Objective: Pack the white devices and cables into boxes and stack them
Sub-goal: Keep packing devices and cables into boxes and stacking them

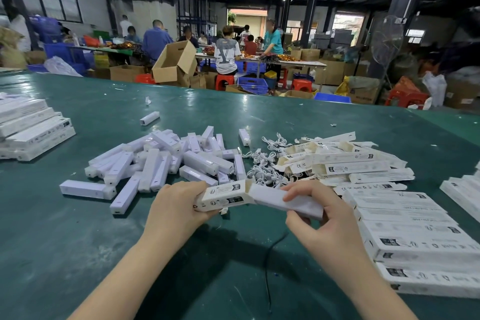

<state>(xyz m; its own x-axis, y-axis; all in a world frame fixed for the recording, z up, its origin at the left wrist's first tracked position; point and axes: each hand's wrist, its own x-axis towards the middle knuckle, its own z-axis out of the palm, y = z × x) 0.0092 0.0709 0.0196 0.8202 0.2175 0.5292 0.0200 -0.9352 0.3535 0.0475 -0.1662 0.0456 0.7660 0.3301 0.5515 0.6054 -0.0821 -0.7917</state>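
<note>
My left hand (176, 205) grips a small white printed box (224, 196) with its open end facing right. My right hand (315, 212) holds a long white device (288, 202) whose left end sits inside the box mouth. Beyond the hands lies a heap of white devices (166, 161). To its right is a tangle of white cables (265, 163), then a pile of empty boxes (348, 161). Packed boxes are stacked in a row (415, 239) at my right.
The green table (78, 241) carries another stack of packed boxes (28, 130) at far left and more boxes (462, 189) at the right edge. A black cord (268, 267) runs between my forearms. Several people work at tables beyond, among cardboard cartons and blue crates.
</note>
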